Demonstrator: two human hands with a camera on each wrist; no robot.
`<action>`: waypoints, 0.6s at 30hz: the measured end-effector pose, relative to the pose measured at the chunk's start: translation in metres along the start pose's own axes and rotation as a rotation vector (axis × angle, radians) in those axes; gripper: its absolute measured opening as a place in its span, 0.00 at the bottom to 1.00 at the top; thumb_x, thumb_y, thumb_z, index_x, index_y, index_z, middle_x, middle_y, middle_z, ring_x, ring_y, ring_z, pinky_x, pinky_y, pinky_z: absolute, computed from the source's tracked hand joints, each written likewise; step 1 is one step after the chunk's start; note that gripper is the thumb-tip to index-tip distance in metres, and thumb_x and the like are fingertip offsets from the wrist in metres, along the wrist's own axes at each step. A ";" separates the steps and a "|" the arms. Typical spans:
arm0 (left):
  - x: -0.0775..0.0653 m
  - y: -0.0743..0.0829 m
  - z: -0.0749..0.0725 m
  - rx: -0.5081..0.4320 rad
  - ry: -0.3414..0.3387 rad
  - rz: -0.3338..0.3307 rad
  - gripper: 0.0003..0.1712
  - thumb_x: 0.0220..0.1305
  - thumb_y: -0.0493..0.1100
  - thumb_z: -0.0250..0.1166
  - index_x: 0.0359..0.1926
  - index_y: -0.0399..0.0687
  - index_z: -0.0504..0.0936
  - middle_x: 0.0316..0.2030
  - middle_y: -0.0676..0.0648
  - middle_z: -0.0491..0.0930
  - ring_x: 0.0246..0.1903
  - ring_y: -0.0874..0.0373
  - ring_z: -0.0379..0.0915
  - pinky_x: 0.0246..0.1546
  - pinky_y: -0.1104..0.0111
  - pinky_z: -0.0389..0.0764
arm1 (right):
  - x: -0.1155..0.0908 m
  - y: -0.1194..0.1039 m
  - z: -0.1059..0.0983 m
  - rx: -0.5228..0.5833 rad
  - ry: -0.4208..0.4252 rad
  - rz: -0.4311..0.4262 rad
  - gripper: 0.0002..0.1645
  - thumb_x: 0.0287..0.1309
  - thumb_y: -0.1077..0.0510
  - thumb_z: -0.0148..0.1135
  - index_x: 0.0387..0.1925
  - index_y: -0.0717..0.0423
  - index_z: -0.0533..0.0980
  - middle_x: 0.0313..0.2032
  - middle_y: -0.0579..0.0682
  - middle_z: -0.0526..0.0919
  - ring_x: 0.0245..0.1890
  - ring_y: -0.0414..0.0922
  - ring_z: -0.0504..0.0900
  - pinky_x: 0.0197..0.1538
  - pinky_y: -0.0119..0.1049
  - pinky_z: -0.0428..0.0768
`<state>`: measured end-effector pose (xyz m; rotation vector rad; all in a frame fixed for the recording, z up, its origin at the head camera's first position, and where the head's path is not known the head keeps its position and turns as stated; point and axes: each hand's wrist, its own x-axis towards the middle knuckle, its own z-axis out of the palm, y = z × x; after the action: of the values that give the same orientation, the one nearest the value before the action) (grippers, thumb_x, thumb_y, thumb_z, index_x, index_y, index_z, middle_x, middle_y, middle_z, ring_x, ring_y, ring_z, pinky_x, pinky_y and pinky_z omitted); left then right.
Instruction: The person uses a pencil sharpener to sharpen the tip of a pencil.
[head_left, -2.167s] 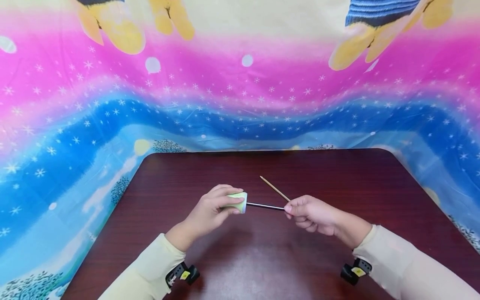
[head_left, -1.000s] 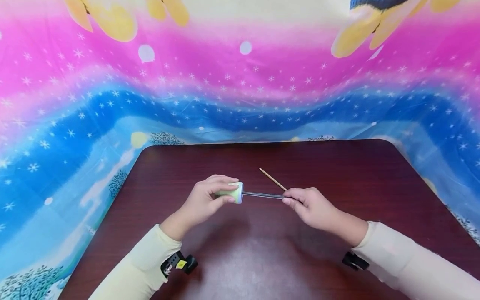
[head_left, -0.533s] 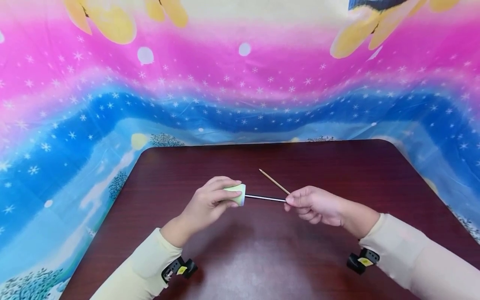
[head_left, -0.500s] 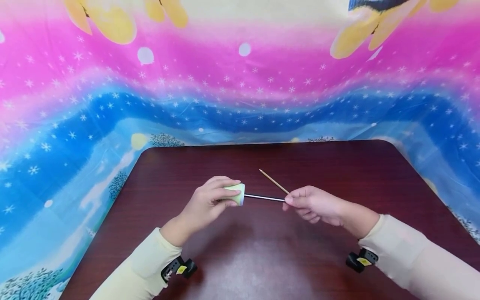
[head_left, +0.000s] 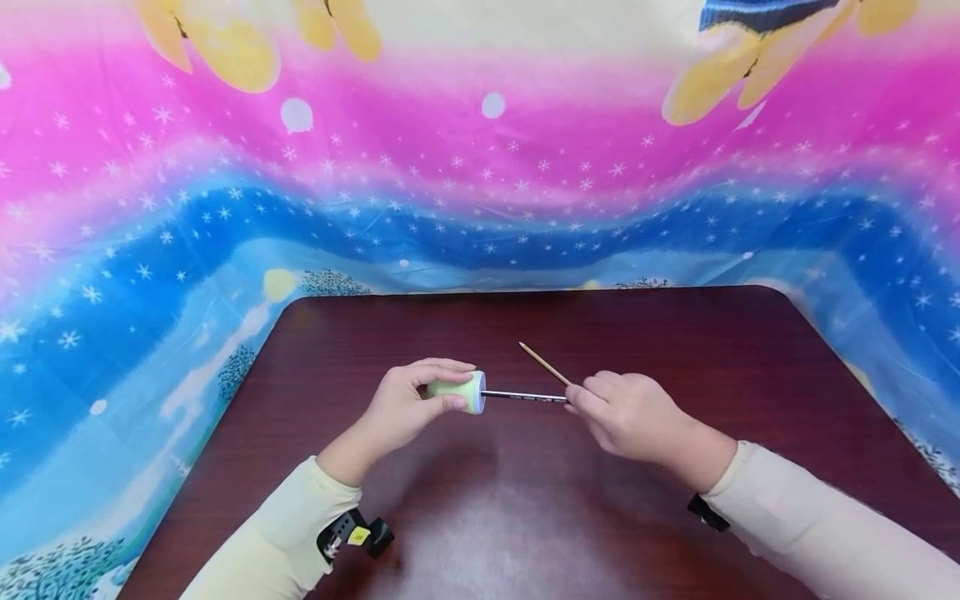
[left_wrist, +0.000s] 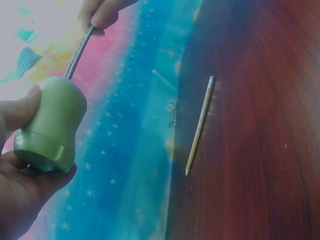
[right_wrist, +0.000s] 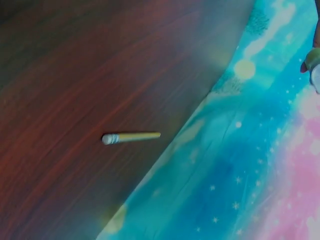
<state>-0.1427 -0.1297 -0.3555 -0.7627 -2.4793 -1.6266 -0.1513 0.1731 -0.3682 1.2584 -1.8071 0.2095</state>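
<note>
In the head view my left hand (head_left: pixel 397 412) grips a light green pencil sharpener (head_left: pixel 457 392) with a pale end, thumb on the near side and fingers over the top. A dark, shiny pencil (head_left: pixel 522 396) runs from that pale end to my right hand (head_left: pixel 630 421), whose thumb and fingers pinch it. The pencil's tip is hidden inside the sharpener. Seen from the left wrist, the sharpener (left_wrist: pixel 55 120) has a waisted body and the pencil (left_wrist: pixel 79 54) enters its top. The right wrist view shows only part of the sharpener (right_wrist: pixel 312 61) at its edge.
A yellow pencil (head_left: pixel 543 362) with an eraser end lies on the dark red-brown table (head_left: pixel 420 325), beyond the right hand. A patterned pink and blue cloth (head_left: pixel 480 208) hangs behind the table and at its sides.
My right hand has rolled over with the pencil, from fingers showing below to knuckles on top, after similar turns back and forth. The left hand has tilted the sharpener slightly, showing its pale end.
</note>
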 end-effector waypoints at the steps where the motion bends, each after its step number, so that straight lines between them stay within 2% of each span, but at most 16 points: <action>1: 0.000 0.000 0.000 -0.005 -0.005 0.002 0.17 0.51 0.33 0.73 0.45 0.40 0.87 0.48 0.46 0.84 0.50 0.54 0.78 0.38 0.71 0.79 | 0.000 -0.002 -0.001 0.023 -0.010 0.020 0.19 0.72 0.54 0.44 0.30 0.58 0.76 0.17 0.45 0.70 0.15 0.43 0.68 0.13 0.33 0.65; 4: 0.000 -0.001 -0.001 -0.013 -0.015 0.025 0.16 0.51 0.33 0.73 0.44 0.39 0.87 0.48 0.46 0.84 0.49 0.54 0.78 0.36 0.71 0.78 | 0.001 -0.011 -0.006 0.165 -0.090 0.149 0.21 0.74 0.51 0.42 0.30 0.56 0.75 0.17 0.41 0.73 0.15 0.36 0.70 0.17 0.31 0.70; 6: -0.001 -0.002 -0.001 -0.012 -0.021 0.071 0.16 0.51 0.32 0.73 0.44 0.37 0.86 0.47 0.44 0.84 0.48 0.53 0.78 0.35 0.71 0.78 | 0.003 -0.016 -0.011 0.337 -0.184 0.309 0.15 0.72 0.54 0.48 0.30 0.54 0.76 0.18 0.37 0.72 0.16 0.31 0.67 0.20 0.28 0.70; 8: -0.002 -0.002 -0.001 -0.002 -0.022 0.133 0.16 0.50 0.30 0.73 0.44 0.36 0.86 0.47 0.43 0.84 0.48 0.52 0.78 0.35 0.70 0.79 | 0.005 -0.021 -0.016 0.527 -0.269 0.504 0.10 0.69 0.58 0.54 0.30 0.52 0.77 0.17 0.34 0.68 0.16 0.29 0.61 0.20 0.26 0.67; 11: -0.003 0.000 0.001 0.042 -0.012 0.264 0.18 0.48 0.28 0.73 0.44 0.34 0.86 0.47 0.41 0.84 0.49 0.51 0.78 0.39 0.70 0.81 | 0.009 -0.023 -0.024 0.757 -0.368 0.794 0.08 0.63 0.64 0.59 0.29 0.51 0.78 0.15 0.34 0.61 0.15 0.29 0.56 0.19 0.28 0.61; 13: -0.002 0.002 0.002 0.094 0.006 0.369 0.18 0.46 0.28 0.74 0.43 0.35 0.86 0.46 0.41 0.84 0.49 0.50 0.77 0.42 0.70 0.81 | 0.011 -0.022 -0.027 0.904 -0.412 0.933 0.09 0.64 0.64 0.57 0.28 0.53 0.77 0.14 0.36 0.59 0.14 0.32 0.55 0.17 0.30 0.57; 15: -0.001 0.001 0.003 0.152 0.028 0.481 0.18 0.44 0.28 0.75 0.41 0.35 0.87 0.45 0.41 0.84 0.48 0.50 0.77 0.43 0.70 0.80 | 0.012 -0.018 -0.028 1.129 -0.436 1.048 0.11 0.66 0.63 0.54 0.26 0.56 0.75 0.13 0.39 0.57 0.12 0.36 0.53 0.15 0.33 0.52; 18: 0.000 -0.001 0.005 0.215 0.055 0.631 0.18 0.41 0.27 0.76 0.39 0.37 0.87 0.44 0.41 0.84 0.46 0.49 0.77 0.45 0.68 0.80 | 0.010 -0.010 -0.027 1.531 -0.473 1.204 0.14 0.69 0.62 0.49 0.25 0.57 0.72 0.13 0.42 0.53 0.11 0.38 0.49 0.15 0.33 0.45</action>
<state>-0.1420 -0.1261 -0.3583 -1.2716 -2.0210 -1.1171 -0.1278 0.1776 -0.3484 0.8055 -2.6341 2.4652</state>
